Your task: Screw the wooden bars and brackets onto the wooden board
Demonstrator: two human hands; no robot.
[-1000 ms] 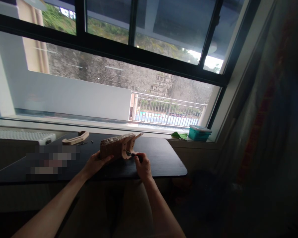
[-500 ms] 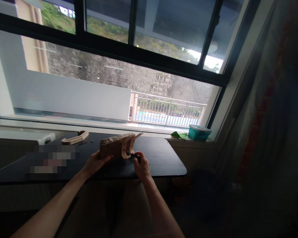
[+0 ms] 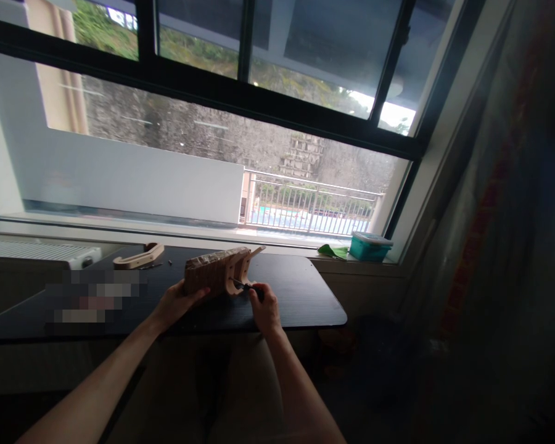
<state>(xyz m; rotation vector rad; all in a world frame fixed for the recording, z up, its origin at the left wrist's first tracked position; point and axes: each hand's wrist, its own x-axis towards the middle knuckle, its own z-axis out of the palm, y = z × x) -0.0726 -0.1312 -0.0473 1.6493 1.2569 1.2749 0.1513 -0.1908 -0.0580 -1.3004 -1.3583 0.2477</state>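
Note:
My left hand (image 3: 179, 303) grips the near left part of a brown wooden block (image 3: 207, 275), its thumb lying along the front face. The block is tilted up off the dark table. At its right end sits a pale curved wooden piece (image 3: 234, 285) with small holes. A screwdriver (image 3: 256, 291) with a dark handle is held in my closed right hand (image 3: 266, 305). Its thin shaft points left, the tip at a hole in the curved piece; whether a screw is there is too small to tell.
On the dark table (image 3: 300, 302), a second pale curved wooden piece (image 3: 139, 256) lies at the back left, with small metal bits near it. A blurred-out patch covers the table's left. A teal box (image 3: 370, 246) and a green leaf-shaped item (image 3: 333, 251) sit on the windowsill.
My right hand has turned slightly on the screwdriver handle, its fingers shifted a little. The block and my left hand stay nearly the same; the whole view has drifted slightly.

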